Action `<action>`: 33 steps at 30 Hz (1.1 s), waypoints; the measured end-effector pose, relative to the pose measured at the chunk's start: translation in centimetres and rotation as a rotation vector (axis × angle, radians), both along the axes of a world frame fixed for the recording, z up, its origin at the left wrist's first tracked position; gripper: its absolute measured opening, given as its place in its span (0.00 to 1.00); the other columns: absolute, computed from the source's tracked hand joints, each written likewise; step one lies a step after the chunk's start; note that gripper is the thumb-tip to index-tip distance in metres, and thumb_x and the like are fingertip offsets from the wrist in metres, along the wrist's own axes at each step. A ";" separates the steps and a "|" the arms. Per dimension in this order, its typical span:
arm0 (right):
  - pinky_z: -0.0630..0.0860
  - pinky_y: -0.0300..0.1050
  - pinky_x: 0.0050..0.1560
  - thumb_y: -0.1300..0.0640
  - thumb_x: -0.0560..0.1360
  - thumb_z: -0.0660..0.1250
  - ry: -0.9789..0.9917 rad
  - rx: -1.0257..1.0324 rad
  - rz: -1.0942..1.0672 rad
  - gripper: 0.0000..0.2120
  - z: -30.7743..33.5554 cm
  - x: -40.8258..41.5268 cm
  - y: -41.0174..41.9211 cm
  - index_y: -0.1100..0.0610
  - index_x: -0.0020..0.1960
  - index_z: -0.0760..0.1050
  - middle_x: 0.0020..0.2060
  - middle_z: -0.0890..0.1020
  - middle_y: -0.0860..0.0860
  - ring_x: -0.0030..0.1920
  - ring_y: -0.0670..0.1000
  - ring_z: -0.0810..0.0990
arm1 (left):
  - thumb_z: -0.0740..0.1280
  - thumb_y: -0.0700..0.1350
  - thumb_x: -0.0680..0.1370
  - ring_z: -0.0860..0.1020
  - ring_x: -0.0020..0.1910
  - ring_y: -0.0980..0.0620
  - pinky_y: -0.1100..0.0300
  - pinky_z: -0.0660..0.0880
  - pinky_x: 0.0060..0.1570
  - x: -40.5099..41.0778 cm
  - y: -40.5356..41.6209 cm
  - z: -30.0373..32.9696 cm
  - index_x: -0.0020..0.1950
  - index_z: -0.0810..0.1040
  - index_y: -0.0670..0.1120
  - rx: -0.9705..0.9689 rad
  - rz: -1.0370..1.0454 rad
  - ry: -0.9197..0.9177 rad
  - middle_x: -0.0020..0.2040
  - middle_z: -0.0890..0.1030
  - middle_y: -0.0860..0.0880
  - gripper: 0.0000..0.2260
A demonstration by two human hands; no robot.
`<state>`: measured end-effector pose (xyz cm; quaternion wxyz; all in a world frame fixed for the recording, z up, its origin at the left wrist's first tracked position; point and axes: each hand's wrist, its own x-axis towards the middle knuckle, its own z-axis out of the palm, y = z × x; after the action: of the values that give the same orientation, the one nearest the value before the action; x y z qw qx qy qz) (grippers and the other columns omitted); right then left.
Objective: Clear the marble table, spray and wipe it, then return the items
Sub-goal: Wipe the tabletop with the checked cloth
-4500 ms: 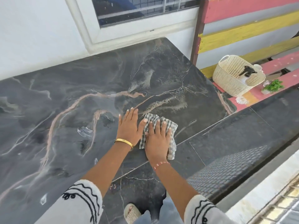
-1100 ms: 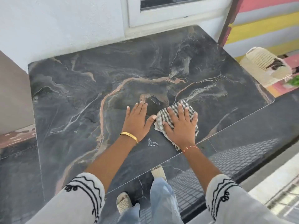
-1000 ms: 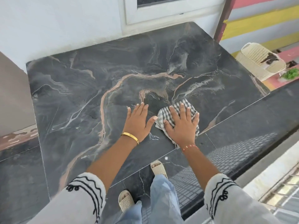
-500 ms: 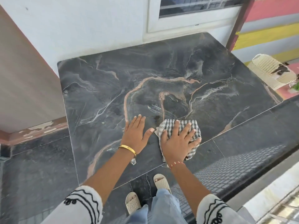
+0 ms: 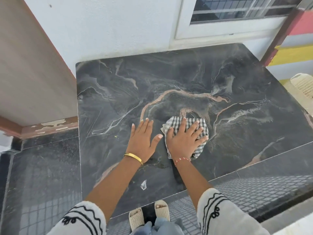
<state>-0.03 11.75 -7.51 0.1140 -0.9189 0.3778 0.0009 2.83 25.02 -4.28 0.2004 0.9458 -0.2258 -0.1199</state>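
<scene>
Right hand [image 5: 184,141], fingers spread and nearly straight, presses flat on the checked cloth [image 5: 187,131] near the middle of the tabletop [image 5: 245,126]; the cloth lies bunched under my palm, with its far edge showing beyond my fingertips and a corner trailing back beside my wrist. Left hand [image 5: 143,141], likewise flat and holding nothing, rests on bare marble just beside the cloth, thumb pointing toward it but apart from it. I judge the wiping step to be in hand, with the return of the items not yet begun. Unwiped-looking stone extends away from my right hand to the far edge by the wall [image 5: 101,31] and off to both sides, so the cloth is already under the hand that must push it; the left only braces. A pale basket [image 5: 303,85] sits past the right edge of the tabletop, well apart from both hands, nearer the right. A small pale fleck [image 5: 143,184] lies on the marble close to the near edge, between my forearms.
</scene>
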 end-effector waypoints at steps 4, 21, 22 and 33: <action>0.40 0.69 0.70 0.41 0.76 0.51 0.021 0.003 0.211 0.31 0.4 4.7 1.3 0.52 0.76 0.53 0.76 0.52 0.63 0.75 0.66 0.48 | 0.23 0.73 0.61 0.47 0.77 0.50 0.51 0.39 0.75 0.5 2.1 0.3 0.76 0.50 0.45 -0.024 0.127 0.001 0.77 0.52 0.47 0.53; 0.74 0.41 0.49 0.54 0.71 0.58 -0.425 0.139 0.987 0.14 0.7 -6.6 3.6 0.53 0.41 0.82 0.43 0.86 0.47 0.42 0.49 0.84 | 0.37 0.66 0.70 0.51 0.77 0.49 0.50 0.42 0.76 -2.9 2.6 3.2 0.75 0.53 0.43 -0.172 0.369 -0.034 0.77 0.55 0.45 0.40; 0.74 0.42 0.41 0.55 0.72 0.58 -0.424 0.180 0.937 0.13 1.5 -6.7 3.3 0.54 0.37 0.81 0.37 0.85 0.47 0.36 0.49 0.82 | 0.39 0.65 0.72 0.50 0.77 0.49 0.51 0.41 0.76 -3.1 2.8 3.5 0.75 0.53 0.43 -0.199 0.389 -0.031 0.77 0.55 0.45 0.38; 0.67 0.54 0.63 0.42 0.78 0.57 0.155 0.087 0.627 0.30 5.8 -4.3 1.8 0.55 0.75 0.56 0.66 0.70 0.60 0.65 0.61 0.69 | 0.45 0.60 0.77 0.53 0.76 0.47 0.47 0.43 0.75 -6.3 6.0 4.1 0.75 0.55 0.42 -0.099 0.394 -0.063 0.76 0.57 0.44 0.31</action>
<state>-4.32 13.56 -1.73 0.1184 -0.9819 0.0837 0.1220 -3.47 31.06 -0.15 0.2589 0.9640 -0.0482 -0.0375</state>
